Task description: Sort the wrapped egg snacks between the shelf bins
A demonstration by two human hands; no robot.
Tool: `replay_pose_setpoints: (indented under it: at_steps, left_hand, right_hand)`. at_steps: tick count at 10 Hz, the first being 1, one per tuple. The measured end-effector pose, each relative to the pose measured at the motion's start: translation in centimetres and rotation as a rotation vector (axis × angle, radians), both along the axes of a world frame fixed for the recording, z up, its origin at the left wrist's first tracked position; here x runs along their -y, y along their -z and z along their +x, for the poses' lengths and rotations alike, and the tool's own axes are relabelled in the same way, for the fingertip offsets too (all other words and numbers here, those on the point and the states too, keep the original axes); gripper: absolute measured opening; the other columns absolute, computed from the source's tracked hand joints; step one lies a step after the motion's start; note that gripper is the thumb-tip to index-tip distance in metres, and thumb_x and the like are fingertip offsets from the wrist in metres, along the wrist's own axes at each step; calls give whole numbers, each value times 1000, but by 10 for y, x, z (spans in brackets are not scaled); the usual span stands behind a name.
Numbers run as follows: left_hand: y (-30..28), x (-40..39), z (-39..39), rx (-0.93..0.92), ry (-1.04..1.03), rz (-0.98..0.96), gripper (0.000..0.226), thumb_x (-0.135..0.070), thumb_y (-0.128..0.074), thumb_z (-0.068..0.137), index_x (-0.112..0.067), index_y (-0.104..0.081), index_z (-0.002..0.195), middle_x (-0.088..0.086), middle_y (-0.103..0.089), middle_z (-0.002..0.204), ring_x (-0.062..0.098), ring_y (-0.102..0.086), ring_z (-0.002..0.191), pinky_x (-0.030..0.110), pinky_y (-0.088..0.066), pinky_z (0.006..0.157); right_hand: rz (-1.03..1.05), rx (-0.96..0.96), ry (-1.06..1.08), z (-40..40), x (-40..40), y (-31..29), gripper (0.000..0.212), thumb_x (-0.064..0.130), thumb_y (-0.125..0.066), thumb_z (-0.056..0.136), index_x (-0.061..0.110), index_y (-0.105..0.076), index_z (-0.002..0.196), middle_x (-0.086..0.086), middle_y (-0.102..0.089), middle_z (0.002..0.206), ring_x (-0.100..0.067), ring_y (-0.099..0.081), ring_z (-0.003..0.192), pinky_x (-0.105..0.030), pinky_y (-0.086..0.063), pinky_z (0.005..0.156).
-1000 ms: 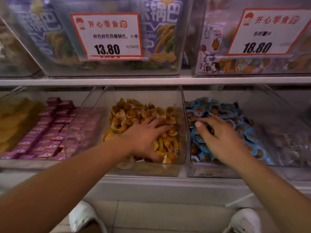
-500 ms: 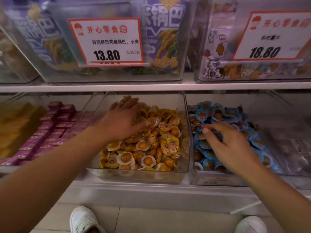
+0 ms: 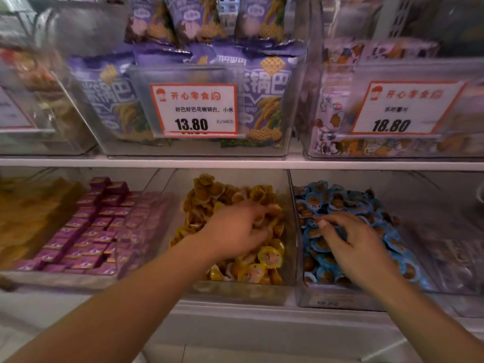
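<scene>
Since half a second ago my left hand (image 3: 235,231) has slid from the back of the yellow-wrapped egg snacks (image 3: 264,260) toward the middle of their clear bin (image 3: 235,293); it is blurred, fingers curled down into the pile, and I cannot tell whether it grasps any; my right hand (image 3: 351,237) rests in the neighbouring bin (image 3: 337,299), fingers bent over the blue-wrapped egg snacks (image 3: 322,195), whether pinching one I cannot tell; purple boxes (image 3: 89,231) fill the bin to the left; price tags (image 3: 193,111) hang above.
</scene>
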State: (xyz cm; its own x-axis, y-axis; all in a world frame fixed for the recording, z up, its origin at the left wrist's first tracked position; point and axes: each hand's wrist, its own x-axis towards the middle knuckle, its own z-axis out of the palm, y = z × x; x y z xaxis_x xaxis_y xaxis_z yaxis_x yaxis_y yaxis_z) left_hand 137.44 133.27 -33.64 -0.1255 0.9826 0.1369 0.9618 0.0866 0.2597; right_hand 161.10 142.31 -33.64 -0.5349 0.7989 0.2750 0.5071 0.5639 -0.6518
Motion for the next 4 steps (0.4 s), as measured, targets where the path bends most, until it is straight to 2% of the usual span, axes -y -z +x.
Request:
replay_pose_setpoints:
  at_steps: [1,2,3,4]
  left_hand:
    - [3,-2,-32,-253,-226,81,59,-63,-35,90,-33,-50,138,5,-54,138,32,-55,122,45,-47,97]
    - [27,4,-42,-136,-232,-405,76,-77,-19,90,-42,-3,156,-3,-1,167,24,1,153,59,-5,119]
    - [22,20,-38,-68,-151,-498,75,-74,-25,93,-42,-1,156,-7,4,166,20,8,153,56,0,121]
    - [-17,64,-31,258,-76,-219,62,-61,-52,93,-38,-39,149,-14,-50,145,10,-47,135,20,-37,105]
  right_hand:
    - [24,-29,4,1,0,2,23,32,-56,97,21,-72,110,4,-66,107,-8,-56,96,-12,-38,76]
    - [30,-69,17,3,0,2,20,29,-57,97,23,-72,108,9,-66,104,-3,-56,94,-3,-36,76]
    - [36,-186,1,10,12,-5,17,21,-60,96,29,-72,103,18,-69,101,1,-61,95,-1,-40,77]
    - [62,-495,64,44,29,-31,21,16,-60,96,34,-71,97,19,-74,90,0,-69,88,-7,-49,76]
